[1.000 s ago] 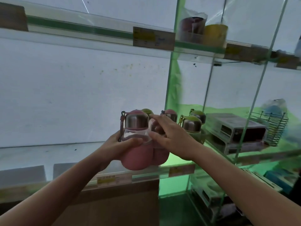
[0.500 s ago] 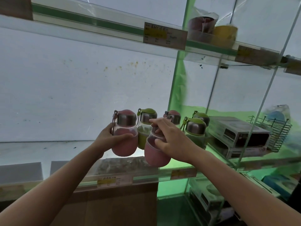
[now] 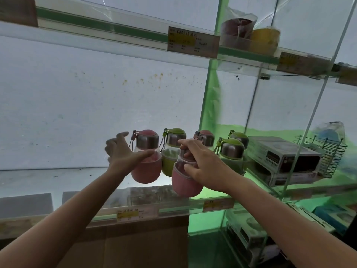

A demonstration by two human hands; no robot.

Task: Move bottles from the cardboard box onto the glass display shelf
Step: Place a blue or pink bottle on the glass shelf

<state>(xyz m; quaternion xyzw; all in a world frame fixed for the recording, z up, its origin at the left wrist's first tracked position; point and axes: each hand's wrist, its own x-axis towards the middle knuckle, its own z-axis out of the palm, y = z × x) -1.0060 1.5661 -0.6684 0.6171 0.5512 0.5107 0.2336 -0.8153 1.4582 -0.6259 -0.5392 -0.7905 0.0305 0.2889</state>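
Note:
A pink bottle (image 3: 147, 165) with a steel cap stands on the glass display shelf (image 3: 81, 180). My left hand (image 3: 120, 153) is beside it with fingers spread, the thumb lying across its clear neck. My right hand (image 3: 202, 163) grips a second pink bottle (image 3: 184, 182) by its neck, low at the shelf's front edge. Behind stand a green bottle (image 3: 172, 151), another pink bottle (image 3: 206, 137) and two more green bottles (image 3: 231, 153). The top edge of the cardboard box (image 3: 139, 238) shows below the shelf.
A green-tinted glass divider (image 3: 212, 105) rises right of the bottles. Boxed appliances (image 3: 284, 161) and a wire basket (image 3: 328, 151) fill the right bay. An upper shelf (image 3: 123, 31) carries price tags and cups (image 3: 251, 35). More boxes sit lower right.
My left hand set its pink bottle down on the shelf further left and back, then spread its fingers off it. My right hand carried its pink bottle toward the shelf's front edge.

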